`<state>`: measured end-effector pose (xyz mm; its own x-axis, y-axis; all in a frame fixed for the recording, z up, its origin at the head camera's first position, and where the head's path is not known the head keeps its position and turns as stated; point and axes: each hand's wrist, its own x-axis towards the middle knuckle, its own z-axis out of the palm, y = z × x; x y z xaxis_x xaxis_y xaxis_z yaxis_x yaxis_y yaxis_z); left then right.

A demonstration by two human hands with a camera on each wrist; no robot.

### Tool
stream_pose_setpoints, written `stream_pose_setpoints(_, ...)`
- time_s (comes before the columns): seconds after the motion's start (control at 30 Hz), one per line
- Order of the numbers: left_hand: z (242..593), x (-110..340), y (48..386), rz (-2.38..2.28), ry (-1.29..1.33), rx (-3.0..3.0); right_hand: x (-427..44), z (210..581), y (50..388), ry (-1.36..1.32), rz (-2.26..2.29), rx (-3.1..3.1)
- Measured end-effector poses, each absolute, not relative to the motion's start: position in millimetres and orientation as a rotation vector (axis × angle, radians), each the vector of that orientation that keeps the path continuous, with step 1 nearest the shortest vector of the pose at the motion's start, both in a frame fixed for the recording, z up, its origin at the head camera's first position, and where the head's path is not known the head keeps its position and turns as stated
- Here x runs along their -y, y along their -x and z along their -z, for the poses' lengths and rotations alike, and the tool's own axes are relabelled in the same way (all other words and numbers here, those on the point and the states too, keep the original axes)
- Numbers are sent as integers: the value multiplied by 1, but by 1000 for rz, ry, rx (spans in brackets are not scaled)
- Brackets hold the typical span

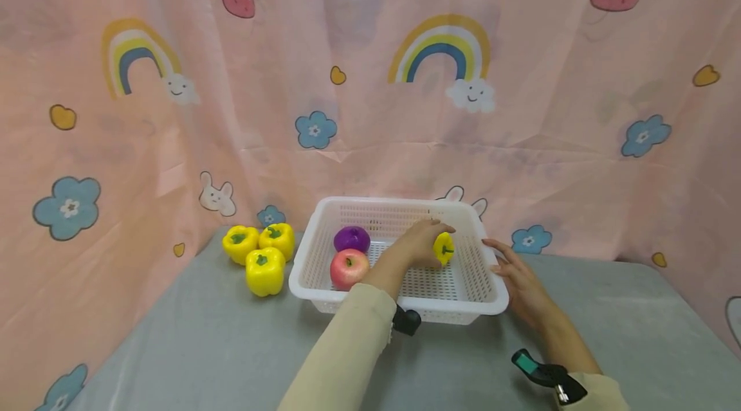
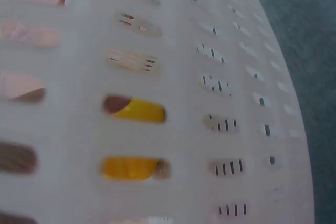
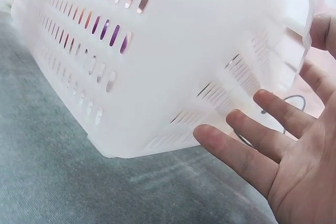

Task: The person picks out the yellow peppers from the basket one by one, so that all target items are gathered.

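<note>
My left hand (image 1: 424, 245) reaches into the white plastic basket (image 1: 399, 305) and holds a yellow bell pepper (image 1: 444, 249) near the right end. Through the basket's slots the left wrist view shows bits of yellow pepper (image 2: 139, 110). Left of that hand, a purple round vegetable (image 1: 352, 239) and a red apple (image 1: 350, 269) lie on the basket floor. My right hand (image 1: 521, 282) is at the basket's right end, by the rim. In the right wrist view its fingers (image 3: 247, 161) are spread and fairly straight beside the end wall.
Three yellow bell peppers (image 1: 265, 271) stand together on the grey table (image 1: 191, 334), left of the basket. A pink patterned curtain (image 1: 370, 160) hangs close behind the basket. Black camera straps circle both wrists.
</note>
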<state>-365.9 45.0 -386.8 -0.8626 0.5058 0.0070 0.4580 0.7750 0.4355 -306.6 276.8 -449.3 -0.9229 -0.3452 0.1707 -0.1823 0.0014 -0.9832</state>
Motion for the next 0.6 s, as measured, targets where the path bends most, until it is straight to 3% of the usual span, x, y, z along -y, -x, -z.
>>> stream_pose_setpoints(0.6,390,-43,362,-602,-641,-2869,-277,452,308,528,2048,-2187)
